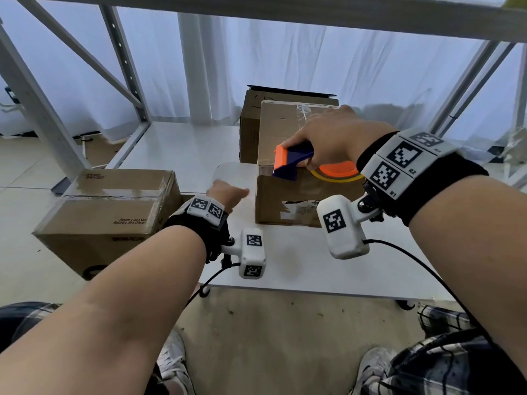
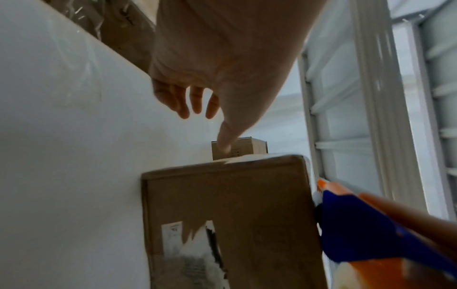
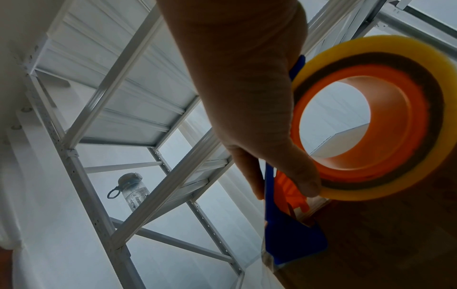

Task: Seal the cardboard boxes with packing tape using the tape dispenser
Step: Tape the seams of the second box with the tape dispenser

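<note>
The dispenser, blue with an orange blade end, lies on top of the box in the middle of the white tabletop, its blade end at the box's near left top edge. The right hand grips it from above, fingers curled round the blue body and the thumb against the yellow tape roll on its orange hub. The left hand hovers over the tabletop just left of that box, not touching it, its fingers loosely spread and holding nothing. A 2nd box stands behind the 1st, touching it, with a flap raised. A 3rd box, its top seam taped, sits lower at the near left of the tabletop. In the right wrist view a water bottle stands on a metal shelf.
</note>
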Available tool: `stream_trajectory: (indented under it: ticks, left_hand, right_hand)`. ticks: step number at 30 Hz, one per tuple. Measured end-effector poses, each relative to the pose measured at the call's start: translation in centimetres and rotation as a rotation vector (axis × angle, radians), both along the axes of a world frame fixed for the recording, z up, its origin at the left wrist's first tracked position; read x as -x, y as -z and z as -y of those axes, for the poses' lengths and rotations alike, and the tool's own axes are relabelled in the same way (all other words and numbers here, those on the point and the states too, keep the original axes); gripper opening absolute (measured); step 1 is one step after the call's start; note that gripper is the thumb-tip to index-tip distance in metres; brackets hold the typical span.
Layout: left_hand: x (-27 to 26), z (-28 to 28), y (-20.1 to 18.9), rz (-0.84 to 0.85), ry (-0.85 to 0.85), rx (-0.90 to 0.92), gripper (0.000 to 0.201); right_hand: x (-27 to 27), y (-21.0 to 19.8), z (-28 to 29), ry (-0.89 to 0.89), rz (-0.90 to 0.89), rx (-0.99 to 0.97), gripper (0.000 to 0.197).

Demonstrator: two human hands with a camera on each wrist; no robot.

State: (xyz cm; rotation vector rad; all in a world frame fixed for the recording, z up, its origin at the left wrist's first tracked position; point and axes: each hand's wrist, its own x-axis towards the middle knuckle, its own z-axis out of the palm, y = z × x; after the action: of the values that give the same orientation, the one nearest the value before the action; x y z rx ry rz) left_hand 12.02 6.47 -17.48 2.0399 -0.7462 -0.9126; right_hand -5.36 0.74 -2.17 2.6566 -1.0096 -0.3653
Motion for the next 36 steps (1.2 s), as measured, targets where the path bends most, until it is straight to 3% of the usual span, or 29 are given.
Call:
stream_trajectory:
  ticks: [1,2,5,11,16,19,22,25,28,30,32,36]
  left_hand:
    - [-0.2,0.1,-0.3,0.005,-0.024,0.134,0.019]
    - [-0.1,-0.1,-0.8,-0.029,-0.045,0.264,0.012]
    - [0.7,-0.2,-3.2,-0.145,-0.049,0.464,0.027]
    - [1.9,-0.4,-2.3,-0.07,0.05,0.441,0.025]
    - [1.7,-0.3,-1.2,-0.111,0.186,0.239,0.041]
    - [1.3,-0.3,-2.0,-0.044,0.219,0.35,0.055]
    - [1.5,-0.2,-1.8,-0.123,0.365,0.435,0.056]
    - [1.8,0.0,-0.1,0.016,0.498,0.263,0.054]
    - [1.2,0.1,0.1,0.37,0.627,-0.057,0.062]
    - [0.4,-0.1,-0.9,0.444,0.57,0.01,0.062]
    - [-0.5,-0.4,-2.2,0.422,0.505,0.204,0.058]
    - [-1.0,-0.9,-3.7,0.491,0.576,0.349,0.059]
  right_hand:
    - [0.0,0.0,0.0,0.001,-0.003,-0.001,0.055]
    - [0.0,0.0,0.0,0.004,-0.005,-0.007,0.056]
    - [0.0,0.0,-0.1,0.006,-0.003,0.0,0.058]
    - [0.1,0.4,0.2,-0.001,0.004,0.025,0.057]
    - [0.1,0.3,0.6,0.003,0.029,-0.016,0.056]
    - [0.1,0.3,0.6,0.002,0.038,-0.037,0.057]
    - [-0.1,0.3,0.8,0.014,0.045,-0.064,0.058]
    - [-0.2,0.4,1.0,0.024,0.055,-0.098,0.058]
    - [-0.1,0.4,1.2,0.03,0.07,-0.115,0.058]
    - [0.0,0.5,1.1,0.011,0.057,-0.076,0.057]
    - [0.0,0.5,1.2,0.01,0.056,-0.064,0.057]
    - [-0.2,0.6,1.5,0.027,0.052,-0.09,0.059]
